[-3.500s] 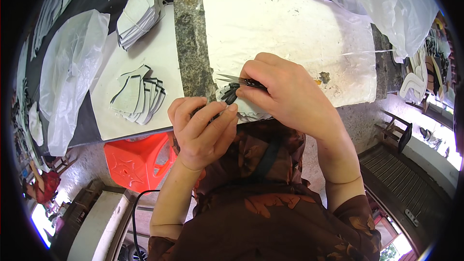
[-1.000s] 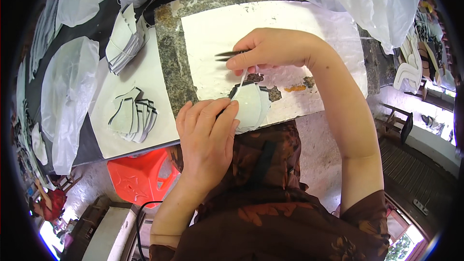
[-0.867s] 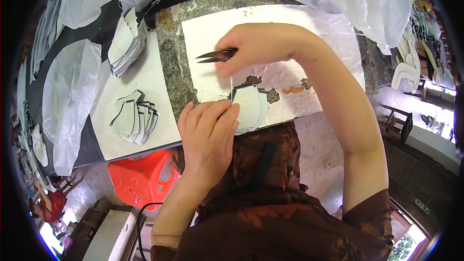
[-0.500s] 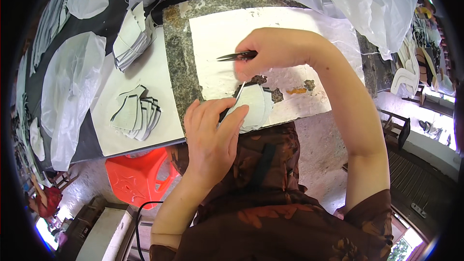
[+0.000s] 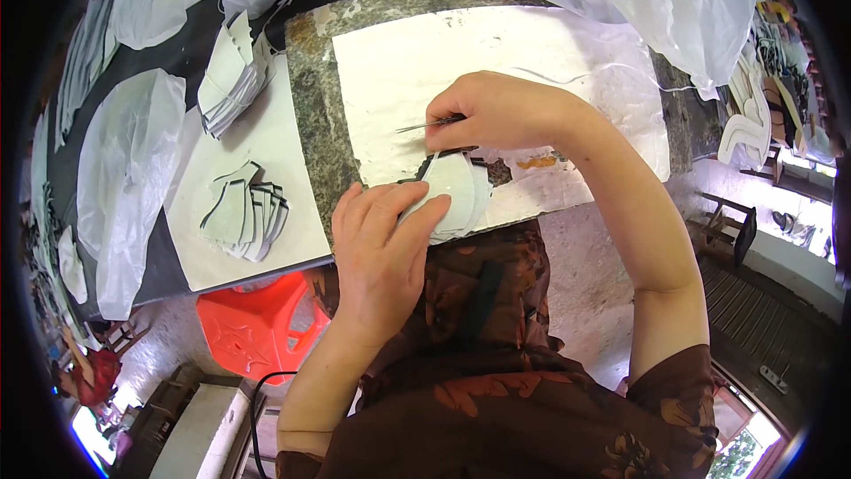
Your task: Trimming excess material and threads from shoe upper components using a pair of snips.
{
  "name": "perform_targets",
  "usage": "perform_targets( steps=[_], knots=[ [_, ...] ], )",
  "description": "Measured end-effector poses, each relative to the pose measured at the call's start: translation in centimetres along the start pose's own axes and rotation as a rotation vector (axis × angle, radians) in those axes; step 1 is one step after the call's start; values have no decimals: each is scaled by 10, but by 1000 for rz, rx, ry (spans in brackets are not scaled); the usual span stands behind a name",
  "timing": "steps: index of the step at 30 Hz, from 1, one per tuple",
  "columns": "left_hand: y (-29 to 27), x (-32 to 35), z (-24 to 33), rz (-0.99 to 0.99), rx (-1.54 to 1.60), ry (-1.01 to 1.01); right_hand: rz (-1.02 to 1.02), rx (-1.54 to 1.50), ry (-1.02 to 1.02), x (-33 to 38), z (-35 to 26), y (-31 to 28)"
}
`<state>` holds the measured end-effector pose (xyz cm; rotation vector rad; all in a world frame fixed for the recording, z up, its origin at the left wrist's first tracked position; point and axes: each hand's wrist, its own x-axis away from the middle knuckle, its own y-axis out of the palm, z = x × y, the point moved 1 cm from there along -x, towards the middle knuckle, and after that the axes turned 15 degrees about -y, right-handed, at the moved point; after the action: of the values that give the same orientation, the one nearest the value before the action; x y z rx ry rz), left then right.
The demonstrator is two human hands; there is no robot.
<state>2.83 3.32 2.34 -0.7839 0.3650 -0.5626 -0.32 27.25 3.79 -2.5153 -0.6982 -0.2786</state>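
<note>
My left hand (image 5: 379, 244) is closed over the left side of some pale, curved cut pieces (image 5: 459, 191) with dark edges, at the near edge of the white sheet (image 5: 381, 80). Its fingertips press on the top piece. Just beyond them, my right hand (image 5: 470, 116) is closed around a slim, dark, pointed tool (image 5: 425, 126), which looks like thread snips. The tool's points face left, above the sheet. A narrow white strip (image 5: 433, 162) runs along the pieces' edge up to my right fingers; whether they pinch it I cannot tell.
To the left lie a fanned pile of pale pieces (image 5: 239, 218) and a tied bundle (image 5: 232, 80). Clear plastic bags (image 5: 128, 178) lie around the table. A red stool (image 5: 253, 324) stands below the table edge. Another person (image 5: 93, 377) is at the far lower left.
My right hand has shifted slightly down and turned, so the tool shows thinner. The pieces and my left hand sit slightly further left. A white cord now shows across the sheet behind my right arm.
</note>
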Motion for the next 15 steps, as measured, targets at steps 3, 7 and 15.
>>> perform_targets(
  steps=[3, 7, 15],
  knots=[
    [-1, -2, -6, -7, 59, 12, 13, -106, 52, 9, 6, 0],
    [-4, -5, -13, -52, 133, -74, 112, -304, 25, 25, -2, 5],
    [-14, -17, -15, -159, 207, -153, 403, -457, -7, 50, 0, 22]
  ],
)
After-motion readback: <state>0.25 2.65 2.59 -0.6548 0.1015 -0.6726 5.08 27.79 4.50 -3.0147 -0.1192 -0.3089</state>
